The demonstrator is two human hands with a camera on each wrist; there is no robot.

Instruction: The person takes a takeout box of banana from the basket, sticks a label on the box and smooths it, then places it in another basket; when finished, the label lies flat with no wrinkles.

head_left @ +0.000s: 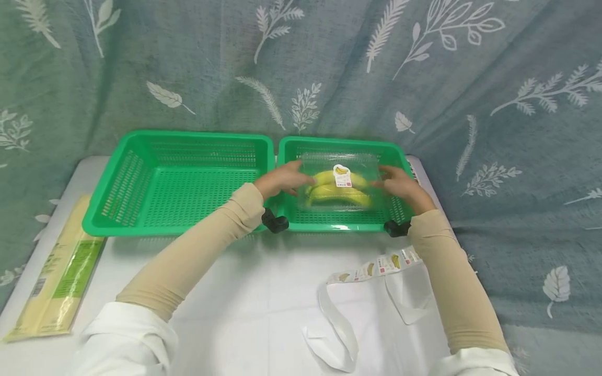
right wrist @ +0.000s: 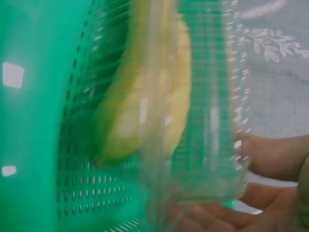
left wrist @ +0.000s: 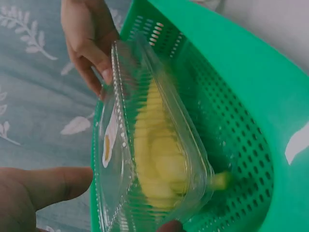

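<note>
A clear plastic clamshell box of bananas (head_left: 339,196) is over the right green basket (head_left: 338,227); a white label (head_left: 342,176) with a banana picture is on its lid. My left hand (head_left: 284,180) holds the box's left end. In the left wrist view, its thumb lies alongside the lid and a fingertip shows at the lower edge. At the right end, my right hand (head_left: 400,184) grips the box, the thumb near the rim and the fingers (right wrist: 212,217) beneath. Blur hides whether the box touches the basket floor.
A second green basket (head_left: 202,196) stands to the left, close beside the first. Left of it lies a long yellow-and-green packet (head_left: 58,271). A curling strip of banana labels (head_left: 371,270) lies on the white table (head_left: 244,324) in front. A patterned curtain (head_left: 197,68) hangs behind.
</note>
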